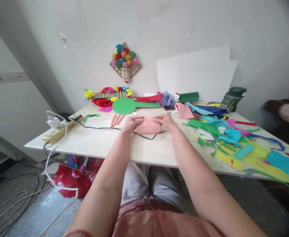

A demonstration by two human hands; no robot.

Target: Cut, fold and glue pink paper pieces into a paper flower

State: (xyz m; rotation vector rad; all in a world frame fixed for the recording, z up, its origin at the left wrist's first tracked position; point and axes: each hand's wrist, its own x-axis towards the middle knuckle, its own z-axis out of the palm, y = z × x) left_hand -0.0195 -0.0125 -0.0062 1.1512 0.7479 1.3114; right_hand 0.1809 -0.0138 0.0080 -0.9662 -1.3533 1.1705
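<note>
A pink sheet of paper point(148, 127) lies on the white table in front of me, its far edge between my two hands. My left hand point(133, 124) pinches the far left end of that edge, fingers pressed together. At the far right end, my right hand point(166, 121) grips it in the same way. The edge looks slightly rolled or folded, though the fingers partly hide it. Several thin pink paper rolls point(117, 120) rest just left of my left hand. A black cable point(149, 138) runs across the table by the near edge of the sheet.
A green paper piece with a round end point(124, 106) lies behind my hands. Coloured paper scraps point(223, 131) cover the right side, with a dark green bottle point(233, 98) beyond. A power strip point(61, 129) sits at left. A paper-flower decoration point(125, 62) hangs on the wall.
</note>
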